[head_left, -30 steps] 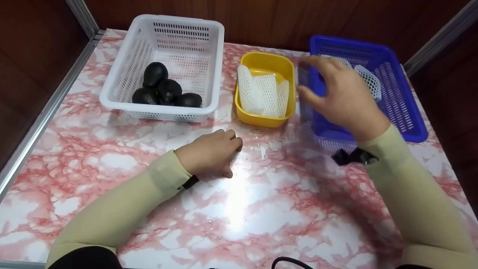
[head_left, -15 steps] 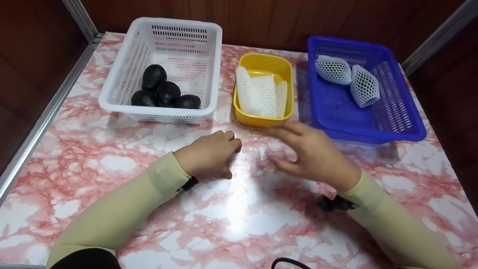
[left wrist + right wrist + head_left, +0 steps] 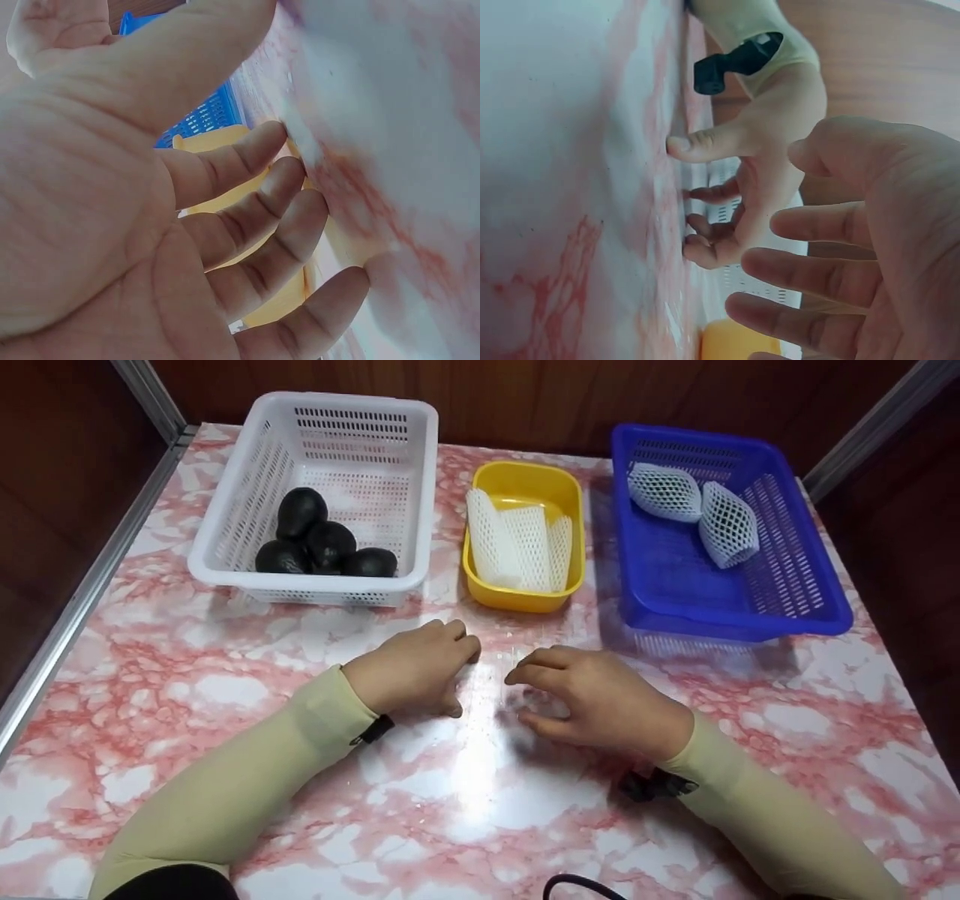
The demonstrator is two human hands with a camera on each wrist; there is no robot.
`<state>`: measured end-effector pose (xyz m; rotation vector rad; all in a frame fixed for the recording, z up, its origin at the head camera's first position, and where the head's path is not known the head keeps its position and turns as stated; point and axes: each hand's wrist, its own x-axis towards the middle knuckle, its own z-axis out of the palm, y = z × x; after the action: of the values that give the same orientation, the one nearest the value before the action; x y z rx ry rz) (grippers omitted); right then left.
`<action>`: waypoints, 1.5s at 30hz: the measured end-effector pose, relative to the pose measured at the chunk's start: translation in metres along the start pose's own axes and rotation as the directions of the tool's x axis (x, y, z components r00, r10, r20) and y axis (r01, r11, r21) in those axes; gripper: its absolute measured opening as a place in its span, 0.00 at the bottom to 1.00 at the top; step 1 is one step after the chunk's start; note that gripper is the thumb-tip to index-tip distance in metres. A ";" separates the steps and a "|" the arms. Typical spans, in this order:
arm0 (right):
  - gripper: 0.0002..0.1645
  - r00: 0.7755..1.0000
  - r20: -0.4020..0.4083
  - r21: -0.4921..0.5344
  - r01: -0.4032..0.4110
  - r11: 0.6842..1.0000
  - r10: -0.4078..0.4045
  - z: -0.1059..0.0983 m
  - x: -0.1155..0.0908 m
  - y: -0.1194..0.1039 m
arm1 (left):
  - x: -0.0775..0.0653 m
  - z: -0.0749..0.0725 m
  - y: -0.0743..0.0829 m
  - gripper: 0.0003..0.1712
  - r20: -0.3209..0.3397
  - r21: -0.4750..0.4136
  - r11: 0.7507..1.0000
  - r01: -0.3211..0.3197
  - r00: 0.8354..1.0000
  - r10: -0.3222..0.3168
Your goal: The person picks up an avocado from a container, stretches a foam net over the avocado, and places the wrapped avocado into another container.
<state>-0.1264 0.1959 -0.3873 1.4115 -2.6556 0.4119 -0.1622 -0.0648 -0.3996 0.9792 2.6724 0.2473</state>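
My left hand rests on the marbled tabletop with fingertips touching it and nothing in its grasp; the left wrist view shows its fingers loosely bent and spread. Facing it, my right hand hovers over the table, fingers apart and holding nothing. Beyond the hands stands a yellow bin with several white foam net sleeves. Several dark avocados lie in the white basket at the left. Inside the blue basket at the right are two avocados in foam nets.
A black cable loops at the table's near edge. Brown wood panels rise behind the baskets, with metal framing along the left side. Each wrist carries a small black camera mount.
My right hand has moved from over the blue basket down and left to the tabletop's middle, facing the left hand. The netted avocados in the basket came into full sight. The left hand stayed put.
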 end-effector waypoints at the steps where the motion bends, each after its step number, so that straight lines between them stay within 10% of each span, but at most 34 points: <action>1: 0.22 1.000 0.004 0.000 0.002 1.000 -0.002 0.001 0.000 0.000 | 0.000 0.000 0.000 0.36 0.002 -0.001 1.000 0.001 1.000 -0.001; 30: 0.20 0.999 0.049 0.021 -0.015 1.000 0.014 0.001 -0.012 0.011 | 0.004 0.006 0.008 0.36 0.033 0.018 1.000 -0.008 0.999 0.008; 36: 0.19 1.000 0.019 0.000 0.015 1.000 -0.015 -0.006 -0.007 0.012 | -0.007 -0.020 0.020 0.31 0.051 0.070 0.997 -0.032 0.998 0.029; 45: 0.19 0.999 -0.005 -0.043 0.050 0.998 -0.051 -0.012 0.001 0.013 | -0.017 -0.095 0.016 0.33 -0.029 0.059 0.998 0.039 0.999 -0.037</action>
<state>-0.1382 0.2056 -0.3780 1.4593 -2.6018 0.3511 -0.1709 -0.0696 -0.3022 0.9474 2.7353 0.1761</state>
